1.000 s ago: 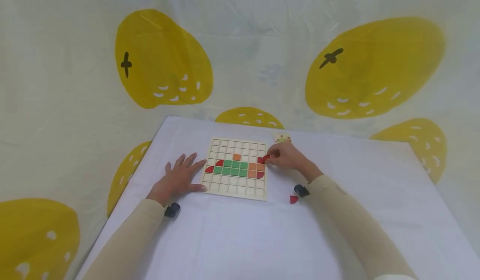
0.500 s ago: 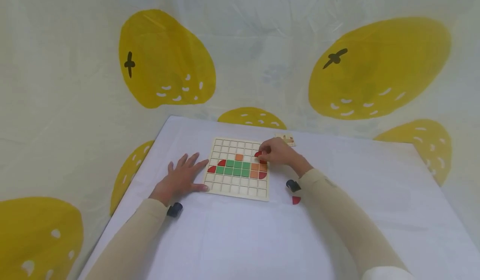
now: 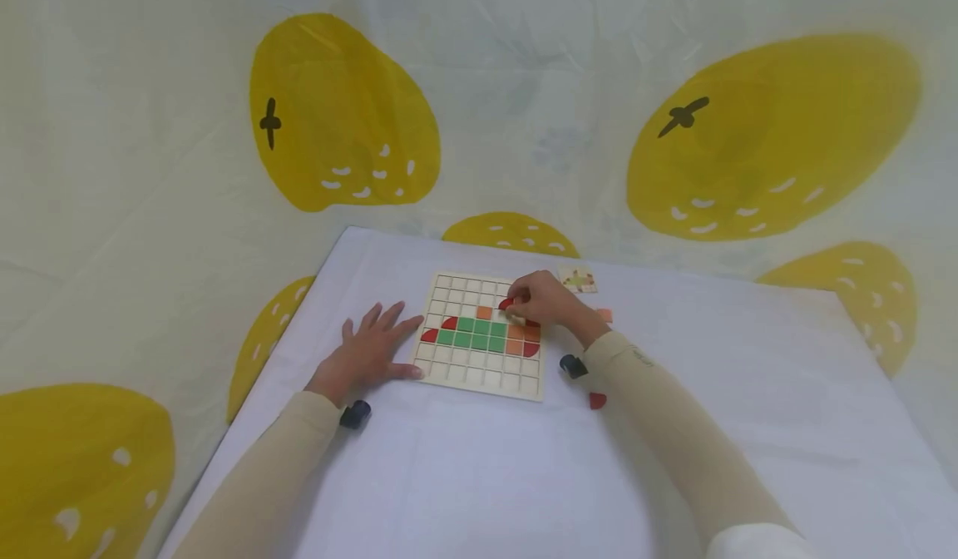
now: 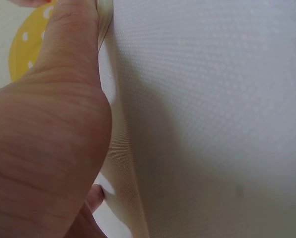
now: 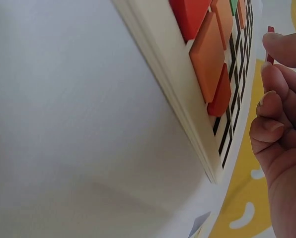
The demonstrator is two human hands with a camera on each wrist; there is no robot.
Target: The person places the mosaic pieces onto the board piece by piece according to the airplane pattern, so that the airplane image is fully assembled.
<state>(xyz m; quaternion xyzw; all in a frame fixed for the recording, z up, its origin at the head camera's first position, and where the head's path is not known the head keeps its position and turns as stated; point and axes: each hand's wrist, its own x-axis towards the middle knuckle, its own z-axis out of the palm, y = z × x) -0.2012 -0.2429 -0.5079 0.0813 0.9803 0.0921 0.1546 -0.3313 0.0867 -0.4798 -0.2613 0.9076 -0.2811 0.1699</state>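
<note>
A square wooden grid board (image 3: 479, 380) lies on the white table, with green, orange and red tiles in its middle rows. My right hand (image 3: 550, 301) pinches a red rounded tile (image 3: 506, 303) between thumb and forefinger, over the board's upper right part. In the right wrist view that red tile (image 5: 270, 30) appears edge-on between the fingertips, apart from the board. At the board's left side my left hand (image 3: 367, 355) lies with fingers spread, its thumb and forefinger touching the edge. The left wrist view shows only part of this hand (image 4: 48, 124) and the tabletop.
A loose red quarter-round tile (image 3: 597, 401) lies on the white table (image 3: 479, 476), below the right wrist. Near the right forearm is an orange tile (image 3: 604, 315), partly covered. A small patterned card (image 3: 577, 279) sits behind the right hand. A cloth with yellow fruit shapes hangs behind.
My right hand has moved left over the board with the red tile, from its right edge to the upper right squares. The orange tile beside the wrist has come into sight. My left hand stays by the board.
</note>
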